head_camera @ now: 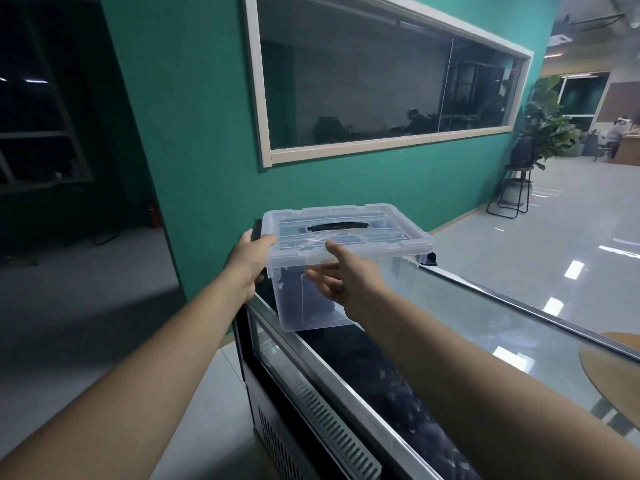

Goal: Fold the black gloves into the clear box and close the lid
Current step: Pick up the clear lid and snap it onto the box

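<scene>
While the left grip (247,263), a bare hand, clasps the left end of the clear box (398,289), thumb on the lid's corner and fingers curled under the rim beside the black left latch (256,229), the box stands on the far end of a glass-topped surface (485,323). Its long axis runs across the view from left to right, angling slightly away on the right, so each short end faces one hand. The lid (381,233) lies flat on the box, with a black handle (337,226) recessed in its middle.

Dark shapes show through the cloudy walls, low and towards the left. They may be the black gloves already folded inside, but the plastic blurs them too much to be sure, and no gloves lie anywhere outside the box.

Further right, the right grip (349,278) is wide, fingers spread and holding nothing. It hovers at the front wall just under the lid's front rim, thumb raised towards that rim. Whether it touches the plastic I cannot tell.

The right latch (430,258) juts out from the box's far right end, well beyond this hand, and looks unfastened, though that is not certain. Judging by this, the closing step is under way. The left hand is already at its latch, while the right must travel rightwards along the box to reach its own.
</scene>
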Available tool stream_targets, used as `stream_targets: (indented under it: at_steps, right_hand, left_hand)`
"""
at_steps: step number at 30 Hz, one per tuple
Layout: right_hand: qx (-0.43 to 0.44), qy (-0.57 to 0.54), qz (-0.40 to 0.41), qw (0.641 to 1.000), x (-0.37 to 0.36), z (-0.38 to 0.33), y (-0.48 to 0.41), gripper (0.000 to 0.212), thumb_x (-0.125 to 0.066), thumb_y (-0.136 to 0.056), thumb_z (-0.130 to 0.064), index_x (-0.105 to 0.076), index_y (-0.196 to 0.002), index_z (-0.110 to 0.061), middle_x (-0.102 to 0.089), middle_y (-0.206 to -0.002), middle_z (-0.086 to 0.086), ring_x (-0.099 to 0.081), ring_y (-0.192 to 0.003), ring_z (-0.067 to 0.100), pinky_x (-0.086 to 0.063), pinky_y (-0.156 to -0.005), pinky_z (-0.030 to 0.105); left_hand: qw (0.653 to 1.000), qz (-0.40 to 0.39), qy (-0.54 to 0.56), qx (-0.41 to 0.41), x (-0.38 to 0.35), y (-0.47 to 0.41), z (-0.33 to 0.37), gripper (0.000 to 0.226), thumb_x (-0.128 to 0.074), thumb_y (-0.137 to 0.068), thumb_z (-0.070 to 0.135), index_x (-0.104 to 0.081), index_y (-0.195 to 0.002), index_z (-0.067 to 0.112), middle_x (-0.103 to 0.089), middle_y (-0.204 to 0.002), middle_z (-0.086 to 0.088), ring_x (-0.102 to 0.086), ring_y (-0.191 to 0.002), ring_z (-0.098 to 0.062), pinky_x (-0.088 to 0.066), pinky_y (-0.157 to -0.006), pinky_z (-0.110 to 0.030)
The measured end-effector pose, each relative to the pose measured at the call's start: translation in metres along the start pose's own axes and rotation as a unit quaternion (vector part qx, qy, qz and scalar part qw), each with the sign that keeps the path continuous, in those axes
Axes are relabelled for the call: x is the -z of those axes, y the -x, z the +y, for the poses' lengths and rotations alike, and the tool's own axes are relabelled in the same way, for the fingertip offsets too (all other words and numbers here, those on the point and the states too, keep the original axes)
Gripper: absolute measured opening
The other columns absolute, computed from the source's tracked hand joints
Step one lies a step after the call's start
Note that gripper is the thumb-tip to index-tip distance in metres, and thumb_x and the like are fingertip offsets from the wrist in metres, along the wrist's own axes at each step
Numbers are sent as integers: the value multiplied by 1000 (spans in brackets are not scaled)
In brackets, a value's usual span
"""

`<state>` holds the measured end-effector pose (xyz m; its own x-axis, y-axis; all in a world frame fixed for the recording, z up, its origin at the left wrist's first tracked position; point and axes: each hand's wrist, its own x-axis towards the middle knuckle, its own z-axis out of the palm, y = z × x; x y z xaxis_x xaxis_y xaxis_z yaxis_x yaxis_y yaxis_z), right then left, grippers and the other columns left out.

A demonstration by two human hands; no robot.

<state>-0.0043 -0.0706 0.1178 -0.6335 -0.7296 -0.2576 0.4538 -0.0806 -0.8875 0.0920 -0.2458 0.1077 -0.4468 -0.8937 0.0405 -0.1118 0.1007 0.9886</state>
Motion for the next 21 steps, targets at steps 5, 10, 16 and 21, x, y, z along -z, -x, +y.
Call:
stream_targets:
  at_steps: [5,10,16,21]
  right_hand:
    - [2,0,6,1000,-2,2,-1,40,-72,-104,-35,-66,-105,5,-82,-82,20,-79,-68,23,-59,-51,25]
    - [5,2,5,1000,-1,2,-1,38,-71,-104,-34,-65,-103,4,-82,-86,21,-79,-69,23,-59,-51,25]
    - [5,9,-11,1000,3,2,-3,41,-71,-104,-38,-65,-99,2,-83,-92,21,-80,-75,24,-59,-54,25]
    - [12,34,-3,999,31,3,-3,55,-70,-99,-55,-66,-101,0,-83,-90,19,-82,-73,23,-59,-60,27]
  left_hand:
    - [999,4,-50,4,-2,-3,4,73,-54,-105,36,-25,-172,29,-68,-136,-4,-63,-93,-27,-37,-56,-29]
    - [997,-5,-77,-4,-2,1,8,63,-46,-109,30,-30,-170,31,-64,-104,5,-49,-73,-19,-34,-57,-31]
    - [994,-36,-100,-5,2,8,16,47,-44,-110,30,-48,-156,34,-66,-102,3,-52,-83,-21,-36,-66,-34]
    - [965,43,-250,-62,5,5,21,50,-55,-99,36,-58,-149,27,-57,-145,-8,-62,-112,-31,-53,-100,-41]
